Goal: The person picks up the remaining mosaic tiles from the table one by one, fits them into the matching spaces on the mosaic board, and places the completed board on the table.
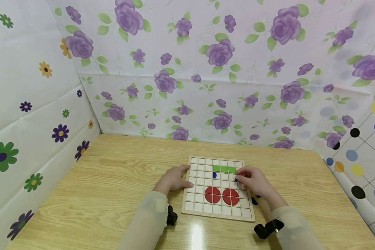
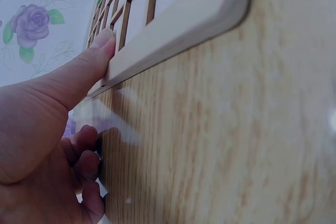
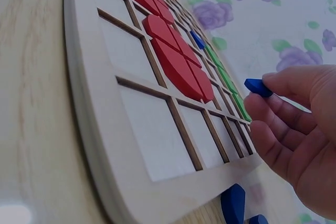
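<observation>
A wooden grid board [image 1: 218, 217] with white square cells lies on the table. My left hand [image 1: 172, 178] is at its left edge, the thumb [image 2: 105, 43] resting on the frame and the other fingers loosely bent. Over the board's right side, my right hand [image 1: 256, 181] pinches a small blue piece [image 3: 257, 87] between thumb and fingertips. Another blue piece [image 1: 214, 175], with a curved edge, sits in a cell just below a row of green square pieces [image 1: 224, 169]. Lower on the board, red quarter pieces form two circles, a left circle [image 1: 213, 194] and a right circle [image 1: 230, 197].
Loose blue pieces [image 3: 233, 203] lie on the table beside the board's right edge. The wooden table [image 1: 112, 173] meets a flowered cloth wall [image 1: 200, 104] at the back. Patterned sheets also hang at the left and right.
</observation>
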### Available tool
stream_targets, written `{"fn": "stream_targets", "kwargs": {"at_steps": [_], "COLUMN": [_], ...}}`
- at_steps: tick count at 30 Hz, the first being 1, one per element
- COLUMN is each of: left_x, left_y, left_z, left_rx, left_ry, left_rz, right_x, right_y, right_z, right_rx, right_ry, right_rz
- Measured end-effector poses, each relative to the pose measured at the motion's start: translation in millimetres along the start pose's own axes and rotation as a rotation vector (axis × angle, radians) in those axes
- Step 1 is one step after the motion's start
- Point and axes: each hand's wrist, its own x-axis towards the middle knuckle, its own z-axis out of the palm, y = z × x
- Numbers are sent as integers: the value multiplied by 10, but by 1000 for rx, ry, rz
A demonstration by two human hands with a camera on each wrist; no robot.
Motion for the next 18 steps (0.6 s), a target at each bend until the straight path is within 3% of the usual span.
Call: {"fn": "stream_targets", "kwargs": {"at_steps": [18], "left_x": [-2], "left_y": [5], "left_z": [-1], "left_rx": [-12], "left_ry": [-5], "left_rz": [-14], "right_x": [24], "right_y": [-115], "right_z": [128], "right_rx": [4], "right_ry": [-16], "right_rz": [-24]}}
